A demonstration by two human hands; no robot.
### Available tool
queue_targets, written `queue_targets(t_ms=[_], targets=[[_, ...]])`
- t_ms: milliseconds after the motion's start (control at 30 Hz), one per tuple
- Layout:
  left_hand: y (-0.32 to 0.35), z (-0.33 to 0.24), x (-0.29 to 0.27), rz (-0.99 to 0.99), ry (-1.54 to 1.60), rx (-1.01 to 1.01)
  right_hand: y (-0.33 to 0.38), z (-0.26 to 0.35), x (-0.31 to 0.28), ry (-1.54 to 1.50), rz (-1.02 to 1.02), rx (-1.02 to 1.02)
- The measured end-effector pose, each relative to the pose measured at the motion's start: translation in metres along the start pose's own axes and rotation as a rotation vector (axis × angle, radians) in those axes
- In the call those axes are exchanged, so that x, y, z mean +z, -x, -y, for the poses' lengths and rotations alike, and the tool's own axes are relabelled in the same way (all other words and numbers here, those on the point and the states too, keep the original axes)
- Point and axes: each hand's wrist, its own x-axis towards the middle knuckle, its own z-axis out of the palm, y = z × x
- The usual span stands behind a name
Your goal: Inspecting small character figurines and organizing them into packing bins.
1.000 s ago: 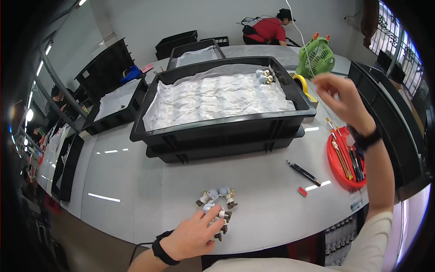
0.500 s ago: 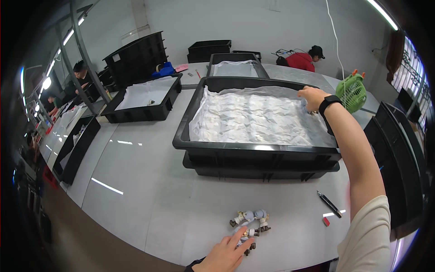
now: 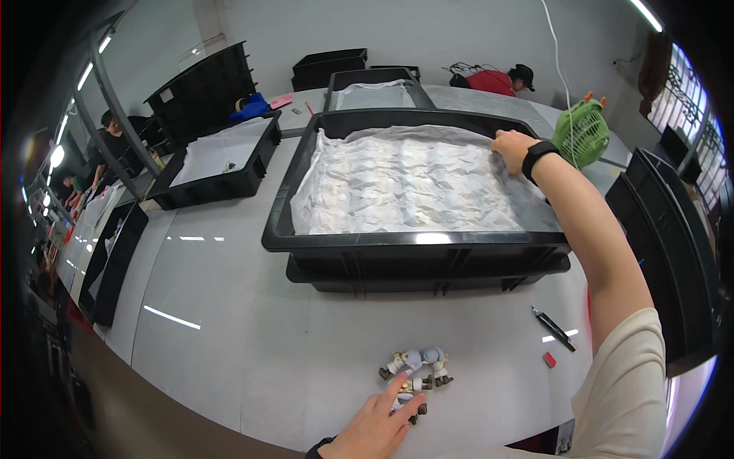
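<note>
Several small figurines [image 3: 435,358] with pale blue heads, white clothes and dark feet lie in a cluster on the near part of the table. Over the nearest of them rests my left hand [image 3: 375,424], fingers apart and touching them. My right hand [image 3: 514,151] reaches to the far right of a large black tray [image 3: 413,242], its fingers closed at the liner's edge; what they hold is hidden. Crumpled white sheet liner [image 3: 405,183] fills the tray, with rows of lumps showing under it. The tray sits stacked on another black tray.
To the right lie a black pen-like cutter [image 3: 554,329] and a small red block [image 3: 550,359]. Another lined black tray [image 3: 222,183] stands at left. A green fan [image 3: 581,134] is beyond my right arm. Stacked black trays [image 3: 665,245] stand at right. A person in red [image 3: 493,82] is at the back.
My view has shifted slightly, so the trays sit a little lefter and higher. My right hand has moved off the bluish thing under it, toward the liner's edge. My left hand stays on the figurines.
</note>
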Motion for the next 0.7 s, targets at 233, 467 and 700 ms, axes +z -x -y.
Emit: queue_targets(t_ms=[233,467,700], targets=[[-0.009,-0.003,-0.004,0.049,0.008,-0.094,0.019,-0.006,-0.015,-0.187,-0.056,0.035],[0.002,-0.034,-0.032,0.125,-0.272,0.113,0.024,0.028,-0.017,-0.066,0.102,0.058],[-0.042,-0.048,-0.174,-0.170,-0.608,0.248,0.038,0.012,-0.029,-0.177,0.074,0.163]])
